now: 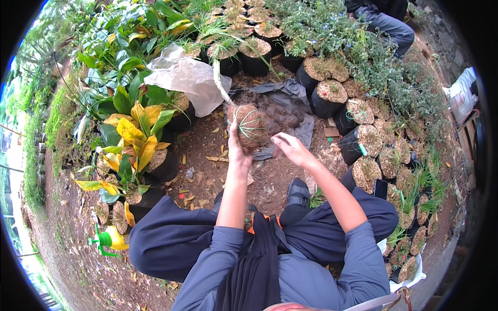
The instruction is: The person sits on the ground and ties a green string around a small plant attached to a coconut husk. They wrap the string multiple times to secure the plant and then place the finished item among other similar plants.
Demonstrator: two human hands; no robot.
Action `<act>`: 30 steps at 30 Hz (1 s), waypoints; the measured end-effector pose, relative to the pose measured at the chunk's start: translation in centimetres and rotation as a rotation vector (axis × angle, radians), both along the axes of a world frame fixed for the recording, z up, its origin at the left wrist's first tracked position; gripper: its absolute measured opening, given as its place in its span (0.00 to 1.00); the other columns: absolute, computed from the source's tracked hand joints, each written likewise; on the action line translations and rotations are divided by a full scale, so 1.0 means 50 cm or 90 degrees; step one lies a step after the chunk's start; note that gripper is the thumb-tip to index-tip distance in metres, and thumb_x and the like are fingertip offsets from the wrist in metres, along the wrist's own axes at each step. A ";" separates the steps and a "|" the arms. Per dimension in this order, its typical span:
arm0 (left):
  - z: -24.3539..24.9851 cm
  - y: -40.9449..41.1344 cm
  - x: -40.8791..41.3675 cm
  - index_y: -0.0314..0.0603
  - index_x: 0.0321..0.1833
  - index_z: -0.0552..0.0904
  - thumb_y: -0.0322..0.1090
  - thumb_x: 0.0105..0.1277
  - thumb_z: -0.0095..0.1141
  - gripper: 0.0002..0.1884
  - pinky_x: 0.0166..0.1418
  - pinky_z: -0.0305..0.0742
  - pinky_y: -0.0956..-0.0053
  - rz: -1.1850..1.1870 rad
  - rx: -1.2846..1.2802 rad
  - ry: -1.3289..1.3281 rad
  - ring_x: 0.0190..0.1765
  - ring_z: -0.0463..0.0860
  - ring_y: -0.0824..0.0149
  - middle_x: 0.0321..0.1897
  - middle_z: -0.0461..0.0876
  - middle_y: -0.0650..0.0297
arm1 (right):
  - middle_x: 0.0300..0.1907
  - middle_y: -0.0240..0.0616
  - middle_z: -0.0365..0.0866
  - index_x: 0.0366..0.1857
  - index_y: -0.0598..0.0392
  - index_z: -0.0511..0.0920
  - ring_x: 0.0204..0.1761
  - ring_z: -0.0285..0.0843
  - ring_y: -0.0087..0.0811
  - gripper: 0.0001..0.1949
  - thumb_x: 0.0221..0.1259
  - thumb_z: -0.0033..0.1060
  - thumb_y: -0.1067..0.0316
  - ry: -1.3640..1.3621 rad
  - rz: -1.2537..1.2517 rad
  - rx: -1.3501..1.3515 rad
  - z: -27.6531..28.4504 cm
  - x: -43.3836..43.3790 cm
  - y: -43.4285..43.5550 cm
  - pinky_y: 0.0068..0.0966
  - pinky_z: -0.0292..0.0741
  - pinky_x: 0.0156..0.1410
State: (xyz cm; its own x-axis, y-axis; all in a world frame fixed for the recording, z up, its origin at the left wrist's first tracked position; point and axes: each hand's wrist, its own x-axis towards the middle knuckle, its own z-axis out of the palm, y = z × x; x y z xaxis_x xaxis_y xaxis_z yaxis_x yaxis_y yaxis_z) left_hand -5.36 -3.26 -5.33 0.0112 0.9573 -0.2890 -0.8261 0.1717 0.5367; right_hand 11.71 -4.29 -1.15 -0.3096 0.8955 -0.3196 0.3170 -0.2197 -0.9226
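My left hand (pixel 238 151) cups a brown coir-fibre ball (pixel 253 134) from its left and lower side. Green thread (pixel 246 125) crosses the ball in several strands that meet near its middle. A pale, thick plant stem (pixel 220 79) comes out of the ball's upper left and ends in long thin leaves. Just right of the ball is my right hand (pixel 291 149), its fingers slightly bent; whether it pinches a thin thread cannot be seen. Beyond lies loose coir fibre (pixel 286 112) on a dark plastic sheet (pixel 307 99).
Black grow bags (pixel 255 64) topped with straw-like mulch curve around the back and right. A thread spool (pixel 362 149) and a phone (pixel 380 189) rest among them. Leafy plants (pixel 128 89), clear plastic (pixel 190 77) and a yellow-green spray bottle (pixel 109 239) are left. Another person's leg (pixel 389 29) shows top right.
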 end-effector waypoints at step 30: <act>0.010 0.008 -0.021 0.49 0.63 0.69 0.64 0.62 0.47 0.33 0.58 0.74 0.53 0.029 -0.054 -0.040 0.57 0.76 0.57 0.57 0.74 0.57 | 0.19 0.21 0.67 0.26 0.61 0.76 0.22 0.55 0.10 0.04 0.58 0.54 0.75 0.045 -0.044 0.146 0.124 0.024 -0.048 0.15 0.54 0.25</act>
